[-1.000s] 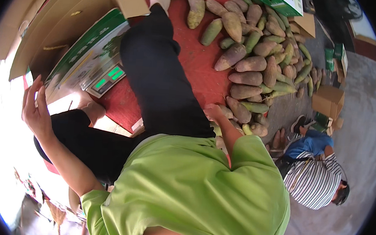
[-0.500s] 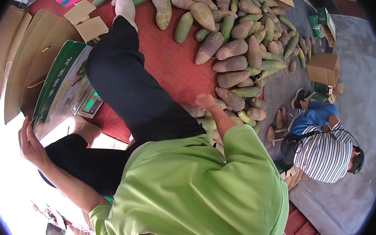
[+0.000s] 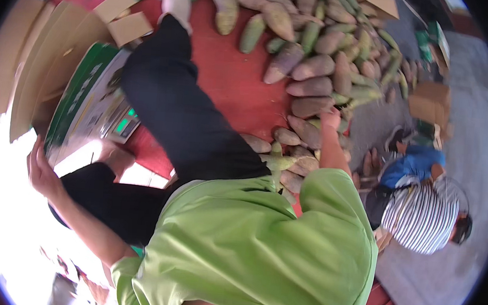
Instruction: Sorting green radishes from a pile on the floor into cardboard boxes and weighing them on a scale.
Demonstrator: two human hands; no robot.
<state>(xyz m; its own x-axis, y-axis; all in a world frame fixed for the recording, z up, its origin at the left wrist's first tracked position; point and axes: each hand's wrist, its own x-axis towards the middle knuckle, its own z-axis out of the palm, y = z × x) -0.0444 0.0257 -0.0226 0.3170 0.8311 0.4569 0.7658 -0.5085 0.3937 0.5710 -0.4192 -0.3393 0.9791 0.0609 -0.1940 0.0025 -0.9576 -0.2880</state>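
Observation:
Large long radishes, some green and some reddish-brown, lie heaped on a red surface. My right hand (image 3: 331, 118) reaches into the near right of the heap, its fingers closed at the right end of a reddish-brown radish (image 3: 309, 107). Motion blur softens the fingertips. At the far left, my left hand (image 3: 42, 172) is open, fingers stretched up beside the lower corner of a green-and-white carton (image 3: 82, 97); I cannot tell whether they touch it. A scale with a lit green display (image 3: 123, 124) stands right of that carton, partly hidden by it.
Open brown cardboard boxes (image 3: 29, 72) stand at the left. My dark-trousered leg (image 3: 174, 98) stretches across the red surface, between the carton and the heap. At the right a person in a striped shirt (image 3: 422, 217) bends near a cardboard box (image 3: 429, 103) and a few loose radishes.
My right hand has moved right and away from me, from above the red surface beside the heap onto a radish. My left hand stays by the carton. The view has shifted slightly.

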